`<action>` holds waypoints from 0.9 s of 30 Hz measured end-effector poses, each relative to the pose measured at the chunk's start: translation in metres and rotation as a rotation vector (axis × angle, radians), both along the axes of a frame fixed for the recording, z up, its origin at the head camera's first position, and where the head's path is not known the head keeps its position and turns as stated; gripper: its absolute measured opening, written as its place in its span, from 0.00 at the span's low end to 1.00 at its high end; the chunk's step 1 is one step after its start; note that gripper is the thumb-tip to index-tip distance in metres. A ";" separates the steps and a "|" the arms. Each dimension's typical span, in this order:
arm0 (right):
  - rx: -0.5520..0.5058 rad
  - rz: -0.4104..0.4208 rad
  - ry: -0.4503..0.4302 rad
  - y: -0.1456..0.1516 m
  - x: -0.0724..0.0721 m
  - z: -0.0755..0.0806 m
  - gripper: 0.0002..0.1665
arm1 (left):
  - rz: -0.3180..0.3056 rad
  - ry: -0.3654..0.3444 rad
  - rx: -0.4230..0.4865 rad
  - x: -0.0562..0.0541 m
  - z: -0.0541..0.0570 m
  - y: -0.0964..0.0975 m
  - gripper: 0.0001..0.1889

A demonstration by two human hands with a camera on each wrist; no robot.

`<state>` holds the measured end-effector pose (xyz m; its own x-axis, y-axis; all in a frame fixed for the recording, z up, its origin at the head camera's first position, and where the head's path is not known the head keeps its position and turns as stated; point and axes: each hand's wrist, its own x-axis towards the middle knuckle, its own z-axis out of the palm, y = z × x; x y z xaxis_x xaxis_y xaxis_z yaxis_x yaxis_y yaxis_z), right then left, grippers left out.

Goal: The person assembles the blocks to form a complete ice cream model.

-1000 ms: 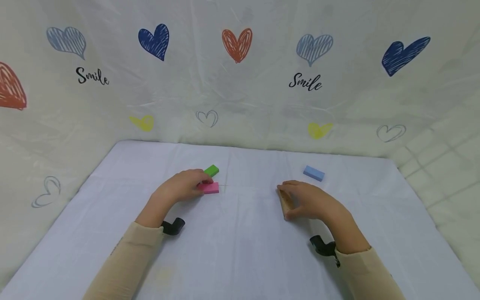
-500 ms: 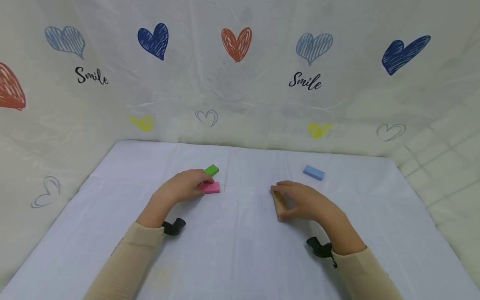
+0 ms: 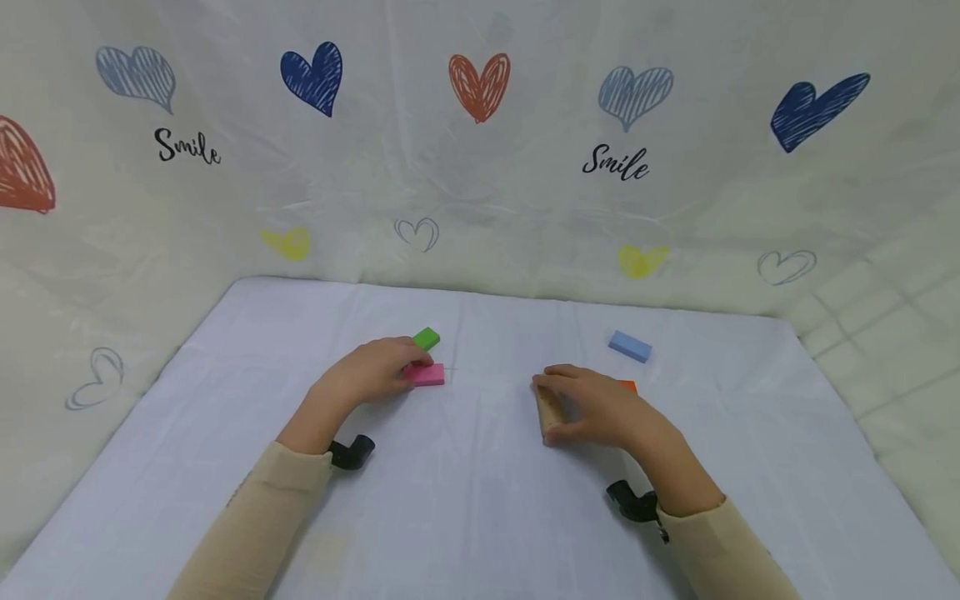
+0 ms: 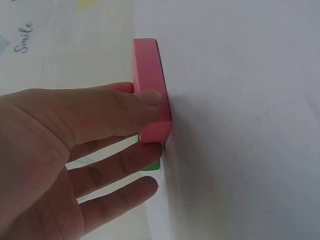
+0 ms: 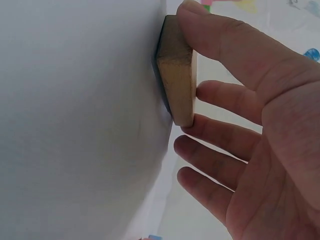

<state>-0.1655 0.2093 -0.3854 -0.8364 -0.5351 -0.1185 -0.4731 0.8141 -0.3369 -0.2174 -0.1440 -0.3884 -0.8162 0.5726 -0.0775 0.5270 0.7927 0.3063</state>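
My left hand (image 3: 367, 372) pinches a pink block (image 3: 429, 375) lying flat on the white cloth. In the left wrist view the thumb lies on top of the pink block (image 4: 149, 75), with the lower fingers spread loosely. Just behind that hand sits a green block (image 3: 427, 337), partly covered by the fingers. Toward the right, my right hand (image 3: 603, 408) grips a tan wooden block (image 3: 550, 414) between thumb and fingertips, low over the cloth. The right wrist view shows the wooden block (image 5: 178, 75) with a dark underside, its end against the thumb.
An orange block (image 3: 628, 386) peeks out from behind the right hand. Farther back on the right lies a blue block (image 3: 630, 346). The cloth-covered table (image 3: 480, 500) ends at a white backdrop (image 3: 525, 192) printed with hearts and the word Smile.
My right hand has slid left with the wooden block, and the orange block has come into view behind it. The left hand stays nearly still on the pink block.
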 end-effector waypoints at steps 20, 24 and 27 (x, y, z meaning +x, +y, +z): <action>0.010 0.021 0.018 -0.017 0.007 -0.001 0.44 | 0.016 -0.023 0.007 -0.002 0.000 0.010 0.19; 0.012 0.017 0.022 -0.021 0.008 -0.001 0.44 | -0.007 -0.012 0.008 -0.003 -0.001 0.014 0.19; 0.017 0.019 0.027 -0.024 0.009 -0.002 0.44 | -0.013 -0.013 0.010 -0.004 -0.002 0.017 0.19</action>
<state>-0.1569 0.1853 -0.3873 -0.8290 -0.5492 -0.1051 -0.4975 0.8102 -0.3099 -0.2211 -0.1267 -0.3900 -0.8074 0.5843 -0.0821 0.5335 0.7824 0.3215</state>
